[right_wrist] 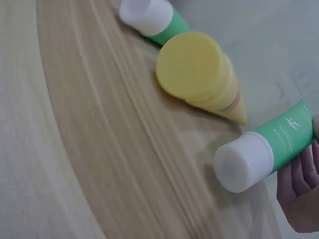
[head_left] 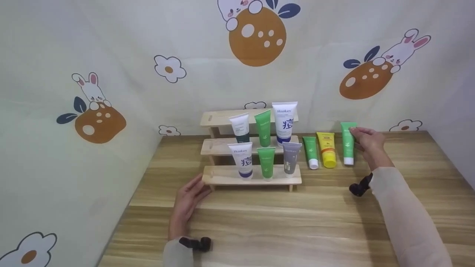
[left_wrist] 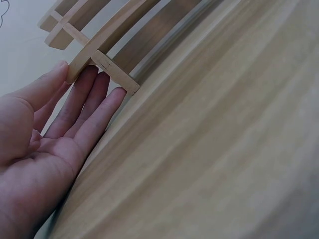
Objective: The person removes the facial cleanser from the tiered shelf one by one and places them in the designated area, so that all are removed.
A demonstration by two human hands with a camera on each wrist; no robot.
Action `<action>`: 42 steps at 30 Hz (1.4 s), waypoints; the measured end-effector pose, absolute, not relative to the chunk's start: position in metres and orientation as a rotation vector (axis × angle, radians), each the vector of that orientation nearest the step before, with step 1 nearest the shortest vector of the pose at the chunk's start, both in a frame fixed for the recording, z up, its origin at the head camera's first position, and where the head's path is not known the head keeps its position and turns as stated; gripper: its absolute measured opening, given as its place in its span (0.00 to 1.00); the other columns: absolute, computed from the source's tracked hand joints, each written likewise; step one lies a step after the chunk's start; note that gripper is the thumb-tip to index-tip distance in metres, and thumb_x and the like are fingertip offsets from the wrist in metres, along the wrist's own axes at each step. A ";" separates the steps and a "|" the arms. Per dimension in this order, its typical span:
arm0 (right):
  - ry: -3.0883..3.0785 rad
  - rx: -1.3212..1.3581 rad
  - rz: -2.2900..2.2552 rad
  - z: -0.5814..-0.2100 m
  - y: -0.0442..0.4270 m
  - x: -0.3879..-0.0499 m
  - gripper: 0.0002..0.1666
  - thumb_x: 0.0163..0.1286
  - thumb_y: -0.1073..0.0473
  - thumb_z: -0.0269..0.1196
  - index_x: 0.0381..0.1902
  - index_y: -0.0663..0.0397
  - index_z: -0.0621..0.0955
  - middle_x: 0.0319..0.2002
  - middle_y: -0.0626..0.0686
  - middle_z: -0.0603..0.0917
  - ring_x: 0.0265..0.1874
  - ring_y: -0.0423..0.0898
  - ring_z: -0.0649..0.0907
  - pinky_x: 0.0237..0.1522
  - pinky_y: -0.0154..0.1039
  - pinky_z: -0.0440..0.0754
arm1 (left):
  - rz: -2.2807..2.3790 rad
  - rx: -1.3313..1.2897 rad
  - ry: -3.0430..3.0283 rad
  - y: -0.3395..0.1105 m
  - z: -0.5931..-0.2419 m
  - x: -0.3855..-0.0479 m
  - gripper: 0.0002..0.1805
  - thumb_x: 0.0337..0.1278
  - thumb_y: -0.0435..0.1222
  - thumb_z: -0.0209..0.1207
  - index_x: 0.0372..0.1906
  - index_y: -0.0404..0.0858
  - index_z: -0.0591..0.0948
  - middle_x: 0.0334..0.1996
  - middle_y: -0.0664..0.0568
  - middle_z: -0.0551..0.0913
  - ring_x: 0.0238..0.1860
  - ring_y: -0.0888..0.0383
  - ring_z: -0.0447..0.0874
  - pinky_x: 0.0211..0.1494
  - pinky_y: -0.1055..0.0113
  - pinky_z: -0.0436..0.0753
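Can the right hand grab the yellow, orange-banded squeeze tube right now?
Probably not yet: the right hand is holding a white-capped green squeeze tube, which lies between it and the yellow tube.

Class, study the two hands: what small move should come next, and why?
Probably the right hand should lift its green tube toward the top shelf of the wooden rack: it pinches that tube, the left hand grips the rack's end, and six tubes stand on the lower two shelves.
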State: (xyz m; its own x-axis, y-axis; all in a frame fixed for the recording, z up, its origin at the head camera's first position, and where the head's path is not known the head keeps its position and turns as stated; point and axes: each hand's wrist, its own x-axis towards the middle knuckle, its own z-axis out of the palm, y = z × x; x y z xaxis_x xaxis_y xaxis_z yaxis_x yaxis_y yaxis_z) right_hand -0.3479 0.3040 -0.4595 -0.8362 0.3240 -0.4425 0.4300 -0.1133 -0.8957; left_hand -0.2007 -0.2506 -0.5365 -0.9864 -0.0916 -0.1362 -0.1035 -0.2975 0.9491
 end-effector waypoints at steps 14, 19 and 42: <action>2.037 1.079 -1.944 -0.484 0.299 -0.356 0.28 0.68 0.42 0.66 0.63 0.37 0.76 0.49 0.38 0.73 0.59 0.39 0.71 0.67 0.31 0.72 | 2.509 -0.272 1.872 -0.250 -0.537 -0.200 0.29 0.69 0.32 0.59 0.71 0.27 0.66 0.70 0.31 0.68 0.54 0.53 0.86 0.62 0.57 0.87; 2.047 1.086 -1.907 -0.487 0.300 -0.359 0.33 0.67 0.41 0.67 0.67 0.38 0.74 0.55 0.39 0.74 0.56 0.37 0.71 0.63 0.30 0.73 | 2.506 -0.274 1.878 -0.249 -0.537 -0.200 0.29 0.70 0.31 0.58 0.71 0.27 0.67 0.70 0.31 0.68 0.54 0.53 0.86 0.62 0.57 0.87; 2.147 1.062 -1.828 -0.488 0.294 -0.361 0.30 0.72 0.47 0.63 0.69 0.44 0.73 0.47 0.40 0.75 0.52 0.37 0.76 0.49 0.25 0.79 | 2.496 -0.219 1.899 -0.249 -0.538 -0.200 0.29 0.71 0.31 0.56 0.71 0.25 0.64 0.69 0.31 0.70 0.53 0.53 0.86 0.63 0.59 0.87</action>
